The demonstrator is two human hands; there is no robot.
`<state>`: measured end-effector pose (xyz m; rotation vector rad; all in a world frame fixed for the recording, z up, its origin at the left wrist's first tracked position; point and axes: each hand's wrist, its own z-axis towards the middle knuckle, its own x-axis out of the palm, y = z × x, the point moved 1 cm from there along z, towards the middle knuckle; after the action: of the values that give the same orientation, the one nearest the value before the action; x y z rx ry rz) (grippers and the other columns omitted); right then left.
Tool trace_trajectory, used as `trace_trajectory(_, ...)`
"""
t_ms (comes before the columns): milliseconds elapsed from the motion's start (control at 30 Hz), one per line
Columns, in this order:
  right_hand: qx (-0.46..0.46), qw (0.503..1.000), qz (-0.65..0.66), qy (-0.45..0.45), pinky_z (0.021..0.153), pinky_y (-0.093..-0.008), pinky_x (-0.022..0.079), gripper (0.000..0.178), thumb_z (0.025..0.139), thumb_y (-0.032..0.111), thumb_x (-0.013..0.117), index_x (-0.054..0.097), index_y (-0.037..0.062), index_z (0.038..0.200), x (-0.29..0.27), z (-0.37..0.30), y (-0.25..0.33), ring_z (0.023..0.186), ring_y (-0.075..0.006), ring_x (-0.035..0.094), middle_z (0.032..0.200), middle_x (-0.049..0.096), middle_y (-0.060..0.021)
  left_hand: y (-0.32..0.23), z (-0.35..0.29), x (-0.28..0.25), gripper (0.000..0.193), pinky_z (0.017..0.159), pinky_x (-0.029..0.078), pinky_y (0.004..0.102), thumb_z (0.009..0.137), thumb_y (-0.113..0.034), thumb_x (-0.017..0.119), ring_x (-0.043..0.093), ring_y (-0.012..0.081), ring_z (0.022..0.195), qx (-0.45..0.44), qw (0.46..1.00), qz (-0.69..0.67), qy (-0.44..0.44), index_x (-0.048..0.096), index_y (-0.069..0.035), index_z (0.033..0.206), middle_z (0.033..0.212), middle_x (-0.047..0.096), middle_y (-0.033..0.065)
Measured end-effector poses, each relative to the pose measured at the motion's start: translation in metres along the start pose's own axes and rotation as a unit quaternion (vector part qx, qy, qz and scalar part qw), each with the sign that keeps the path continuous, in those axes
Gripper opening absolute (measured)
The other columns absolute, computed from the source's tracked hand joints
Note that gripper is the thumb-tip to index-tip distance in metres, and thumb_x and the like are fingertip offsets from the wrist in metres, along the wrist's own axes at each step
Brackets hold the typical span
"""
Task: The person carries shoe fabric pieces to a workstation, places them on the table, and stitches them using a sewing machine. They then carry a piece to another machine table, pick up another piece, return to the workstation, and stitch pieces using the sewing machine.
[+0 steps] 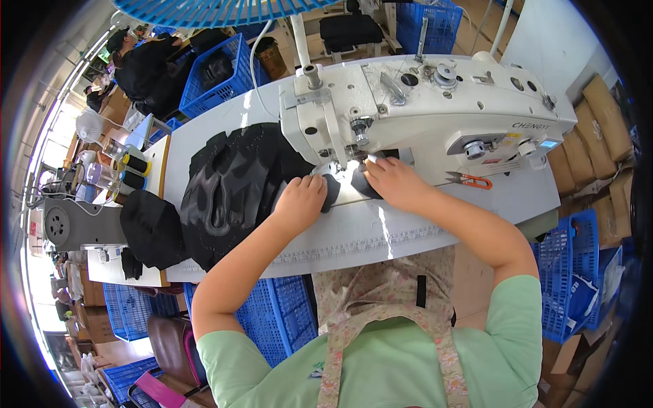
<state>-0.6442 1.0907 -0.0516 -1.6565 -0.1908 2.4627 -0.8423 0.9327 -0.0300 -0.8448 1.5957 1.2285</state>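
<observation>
A white sewing machine (pixel 408 109) stands on the table, its needle area between and just beyond my two hands. Left of the needle, my left hand (pixel 300 198) has its fingers curled on the edge of a black fabric piece (pixel 331 193). My right hand (pixel 396 182), close by the presser foot, pinches the dark fabric (pixel 365 182) to the right; its fingertips partly cover it. A larger black padded piece (pixel 231 187) with raised shiny shapes lies beside my left hand. The machine head and my fingers hide the stitching point.
Orange-handled thread snips (pixel 469 180) rest right of my right hand. More black fabric (pixel 151 230) lies at the table's left end, near thread spools (pixel 136 164). Blue crates (pixel 216 75) stand beyond the table. A blue lamp-like shade (pixel 224 10) overhangs it. Another person (pixel 146 64) sits far left.
</observation>
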Motion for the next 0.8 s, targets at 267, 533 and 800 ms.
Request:
trace_trajectory(267,0.059,0.997,-0.009,-0.044,0.072,-0.0322,0.042,0.007,0.075,0.014,0.058,0.057,0.0101,0.081,-0.004,0.01,0.027,0.085,-0.0189,0.055,0.089,0.057,-0.0033,-0.021,0.01,0.002,0.031,0.071,0.044,0.0328,0.076,-0.014,0.057,0.057,0.0205,0.09,-0.055,0.991,-0.048,-0.11,0.059,-0.005,0.106,0.112,0.058,0.0061)
trace_trajectory(533,0.084,0.991,0.035,-0.094,0.076,-0.0324,0.044,0.01,0.071,0.013,0.06,0.06,0.0077,0.079,0.002,0.01,0.034,0.088,-0.0196,0.056,0.093,0.062,-0.0048,-0.027,0.009,0.006,0.038,0.076,0.045,0.0328,0.077,-0.013,0.057,0.057,0.0198,0.099,-0.082,0.983,-0.053,-0.156,0.061,-0.001,0.113,0.108,0.06,0.0055)
trace_trajectory(800,0.085,0.99,0.044,-0.105,0.077,-0.0328,0.044,0.018,0.071,0.012,0.061,0.063,0.0037,0.087,0.003,0.013,0.039,0.088,-0.0205,0.056,0.093,0.062,-0.0061,-0.027,0.01,0.006,0.037,0.076,0.045,0.0335,0.076,-0.013,0.056,0.057,0.0199,0.098,-0.092,0.983,-0.067,-0.144,0.061,-0.001,0.112,0.107,0.06,0.0055)
